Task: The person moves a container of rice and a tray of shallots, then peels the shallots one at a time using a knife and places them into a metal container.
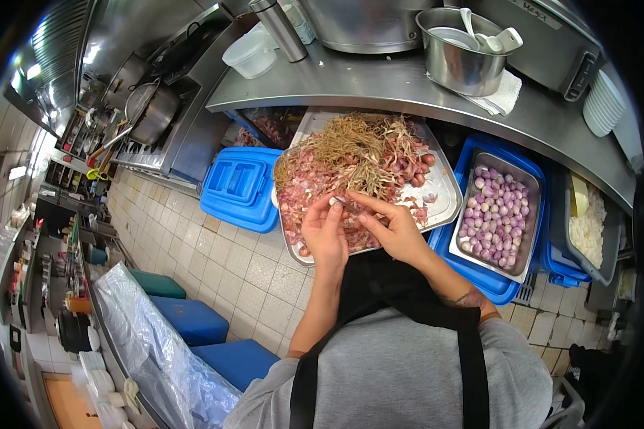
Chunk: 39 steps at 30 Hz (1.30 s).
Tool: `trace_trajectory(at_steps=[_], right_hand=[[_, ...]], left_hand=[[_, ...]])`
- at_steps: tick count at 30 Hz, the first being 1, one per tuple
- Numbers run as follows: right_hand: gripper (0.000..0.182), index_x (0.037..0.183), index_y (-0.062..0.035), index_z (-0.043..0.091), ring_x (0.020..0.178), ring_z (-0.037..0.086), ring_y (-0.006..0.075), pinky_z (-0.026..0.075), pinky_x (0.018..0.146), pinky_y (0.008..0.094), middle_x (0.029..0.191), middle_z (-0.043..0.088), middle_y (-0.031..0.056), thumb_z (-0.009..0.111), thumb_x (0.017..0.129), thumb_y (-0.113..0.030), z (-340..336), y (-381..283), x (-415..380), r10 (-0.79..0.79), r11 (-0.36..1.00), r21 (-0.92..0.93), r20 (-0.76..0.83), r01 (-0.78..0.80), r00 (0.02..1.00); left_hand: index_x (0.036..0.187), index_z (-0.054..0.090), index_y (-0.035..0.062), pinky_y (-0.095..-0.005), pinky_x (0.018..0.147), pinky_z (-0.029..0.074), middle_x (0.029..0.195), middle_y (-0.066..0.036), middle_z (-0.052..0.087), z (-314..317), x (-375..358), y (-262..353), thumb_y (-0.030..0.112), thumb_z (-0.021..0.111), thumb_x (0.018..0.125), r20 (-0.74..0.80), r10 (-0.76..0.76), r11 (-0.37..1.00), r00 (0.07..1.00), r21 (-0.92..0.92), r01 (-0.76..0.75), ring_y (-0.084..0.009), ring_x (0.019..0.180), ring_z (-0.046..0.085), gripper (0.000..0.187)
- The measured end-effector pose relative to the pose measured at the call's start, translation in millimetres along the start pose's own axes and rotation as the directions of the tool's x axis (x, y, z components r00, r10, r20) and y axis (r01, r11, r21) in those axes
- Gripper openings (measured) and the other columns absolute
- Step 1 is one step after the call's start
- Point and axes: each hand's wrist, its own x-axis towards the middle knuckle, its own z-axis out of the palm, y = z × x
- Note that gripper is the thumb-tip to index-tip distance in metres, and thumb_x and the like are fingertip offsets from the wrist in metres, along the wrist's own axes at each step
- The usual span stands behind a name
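My left hand [326, 232] is closed, pinching a small pale shallot [334, 201] between thumb and fingertips. Close against it, my right hand [393, 223] is closed on a thin dark thing that looks like a small knife [348, 206], partly hidden by the fingers. Both hands are over a metal tray [445, 193] heaped with loose reddish shallot skins [308, 182]. Unpeeled shallots [416, 168] with dry stems and a tangle of dry roots [358, 139] lie on the tray's far side.
On the right, a deep steel pan [467, 244] holds many peeled purple shallots [495, 214] on a blue lidded bin. A blue lid [239, 187] is on the left. A steel counter [350, 75] with a pot [472, 68] of utensils runs behind the tray.
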Motion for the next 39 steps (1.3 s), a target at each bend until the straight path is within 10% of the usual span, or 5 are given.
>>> trace_trajectory(at_steps=[12,21,31,39], right_hand=[[0.03,0.121,-0.0021,0.058,0.064,0.05,0.0037,0.043,0.056,0.0188,0.082,0.061,0.0027,0.051,0.092,-0.006,10.5,4.8,-2.7,0.031,0.985,0.17,-0.06,-0.02,0.998],[0.029,0.122,-0.0028,0.057,0.049,0.04,0.0048,0.033,0.043,0.0176,0.073,0.056,0.0031,0.048,0.095,-0.01,-12.2,7.6,9.1,0.259,0.807,0.528,0.086,-0.265,0.962],[0.03,0.119,-0.0065,0.06,0.063,0.054,0.0071,0.046,0.061,0.0243,0.071,0.062,0.0049,0.053,0.09,-0.009,-14.4,-2.3,7.3,0.1,0.967,-0.213,-0.189,-0.14,0.977],[0.036,0.123,-0.0064,0.057,0.069,0.055,0.0065,0.046,0.065,0.023,0.086,0.066,0.0071,0.055,0.088,-0.006,-2.2,-5.7,-5.5,-0.055,0.995,-0.084,-0.054,0.05,0.997]], left_hand=[[0.111,0.054,-0.0037,-0.0266,0.059,0.054,0.094,-0.009,0.061,3.0,-8.5,-12.6,0.003,0.057,0.089,-0.052,0.061,0.998,0.997,0.006,-0.061,-0.0132,0.077,0.06,0.023],[0.121,0.05,-0.0073,-0.0299,0.084,0.053,0.105,-0.015,0.061,-6.5,1.5,4.3,0.003,0.054,0.091,0.193,-0.168,0.981,0.967,-0.061,0.183,-0.0198,0.091,0.062,0.033],[0.126,0.048,-0.0056,-0.0271,0.081,0.053,0.108,-0.013,0.06,0.3,2.7,18.1,0.002,0.056,0.089,0.245,-0.217,0.975,0.945,0.005,0.223,-0.0188,0.091,0.062,0.038],[0.122,0.051,-0.006,-0.0251,0.083,0.051,0.105,-0.011,0.062,-9.9,5.1,6.7,-0.005,0.059,0.085,0.259,-0.143,0.988,0.955,-0.023,0.154,-0.0145,0.093,0.06,0.038]])
